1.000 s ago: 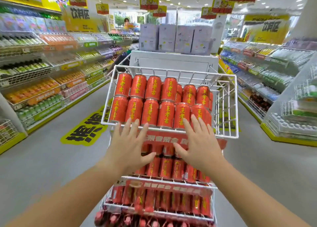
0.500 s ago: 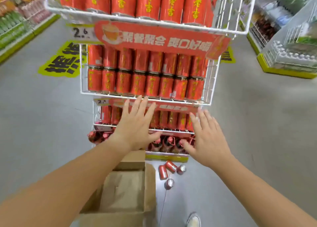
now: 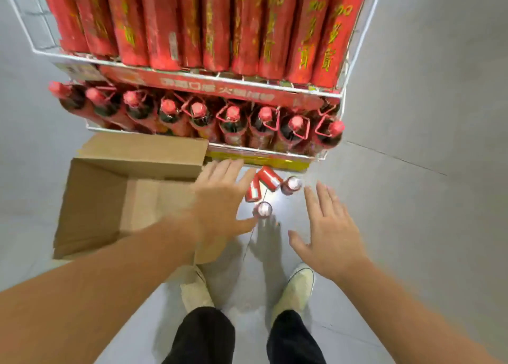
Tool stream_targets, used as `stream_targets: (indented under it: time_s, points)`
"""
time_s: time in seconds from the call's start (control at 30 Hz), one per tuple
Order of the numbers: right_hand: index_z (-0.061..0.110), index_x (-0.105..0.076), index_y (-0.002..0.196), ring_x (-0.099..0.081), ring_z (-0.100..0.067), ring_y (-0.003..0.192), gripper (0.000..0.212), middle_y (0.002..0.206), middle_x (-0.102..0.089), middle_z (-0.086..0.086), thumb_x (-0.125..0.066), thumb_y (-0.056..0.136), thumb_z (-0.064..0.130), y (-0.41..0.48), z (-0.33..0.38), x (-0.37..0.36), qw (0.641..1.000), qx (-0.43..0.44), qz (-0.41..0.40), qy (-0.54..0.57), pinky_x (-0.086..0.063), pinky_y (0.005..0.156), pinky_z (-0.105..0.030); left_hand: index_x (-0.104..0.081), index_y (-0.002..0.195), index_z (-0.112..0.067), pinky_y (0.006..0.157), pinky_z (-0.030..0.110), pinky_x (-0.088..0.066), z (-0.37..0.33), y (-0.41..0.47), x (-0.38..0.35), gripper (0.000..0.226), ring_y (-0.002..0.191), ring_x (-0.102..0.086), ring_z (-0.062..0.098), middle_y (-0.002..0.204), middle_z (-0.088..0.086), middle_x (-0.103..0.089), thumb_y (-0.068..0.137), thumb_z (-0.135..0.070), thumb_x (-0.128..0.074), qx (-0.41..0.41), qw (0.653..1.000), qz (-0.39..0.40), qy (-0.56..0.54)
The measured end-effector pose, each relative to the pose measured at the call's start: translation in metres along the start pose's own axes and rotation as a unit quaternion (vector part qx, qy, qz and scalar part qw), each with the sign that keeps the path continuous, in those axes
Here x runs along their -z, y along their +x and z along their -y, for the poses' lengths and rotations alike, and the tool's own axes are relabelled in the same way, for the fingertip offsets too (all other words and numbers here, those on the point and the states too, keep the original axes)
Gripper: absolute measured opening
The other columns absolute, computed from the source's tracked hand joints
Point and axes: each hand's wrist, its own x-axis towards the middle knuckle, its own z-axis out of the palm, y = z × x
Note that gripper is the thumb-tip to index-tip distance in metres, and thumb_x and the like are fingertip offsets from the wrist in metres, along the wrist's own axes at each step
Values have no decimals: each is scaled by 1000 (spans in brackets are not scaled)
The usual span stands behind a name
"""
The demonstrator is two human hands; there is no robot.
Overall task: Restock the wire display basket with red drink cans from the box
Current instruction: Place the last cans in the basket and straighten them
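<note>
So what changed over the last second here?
Both hands came off the top basket's front and dropped toward the floor: the left hand and right hand now spread open above the loose cans beside the box. Nothing grasped. Cans and box stayed put since half a second ago.

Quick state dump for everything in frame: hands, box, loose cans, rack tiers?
left hand: open, fingers spread, empty, over the box's right edge
right hand: open, empty, above the floor
cardboard box: flaps open, no cans visible inside
loose cans: four on the floor, two lying, two upright
wire basket: packed with red cans
bottle tier: full row, red caps on
</note>
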Motion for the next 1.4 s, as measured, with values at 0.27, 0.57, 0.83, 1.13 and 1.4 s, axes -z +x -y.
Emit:
stream_targets:
  time_s: [0.27, 0.57, 0.83, 1.13, 1.4]
  points:
    - [17, 2, 160, 3, -27, 156, 93, 169, 3, -9, -39, 93, 66, 87, -76, -179, 995, -28, 96, 22, -4, 124, -38, -10, 161, -16, 115, 44, -34, -34, 62, -200, 104, 147, -30, 33, 163, 13, -24, 83, -76, -42, 41, 992, 112, -51]
    - [14, 3, 161, -4, -25, 155, 102, 169, -3, -8, -51, 91, 64, 186, -128, -329, 991, -66, 101, 62, -11, 124, -37, -8, 158, -19, 107, 46, -44, -51, 135, -389, 119, 135, -44, 32, 153, 6, -29, 73, -63, -78, 188, 940, 169, -229]
    - [18, -41, 132, -56, 20, 93, 65, 114, -59, 12, -82, 82, 12, 264, -140, -377, 892, -101, -23, 440, -45, 86, -6, -46, 132, -40, 106, 33, -48, -47, 165, -468, 85, 115, -56, 6, 131, -10, -51, 63, -31, -97, 232, 830, -31, -507]
    - [19, -67, 115, -72, -13, 95, 50, 106, -75, 1, -88, 71, 12, 287, -149, -382, 793, -181, -1, 582, -57, 86, -30, -57, 104, -31, 79, 10, -51, -38, 176, -455, 59, 94, -66, -4, 105, -16, -69, 62, -21, -97, 254, 771, 4, -584]
    - [19, -68, 111, -75, -23, 87, 34, 104, -75, -9, -77, 79, 14, 241, -131, -348, 728, -166, 104, 657, -59, 76, -36, -62, 116, -28, 76, 21, -53, -44, 166, -405, 49, 93, -72, 4, 107, -8, -73, 77, -10, -85, 294, 626, 10, -723]
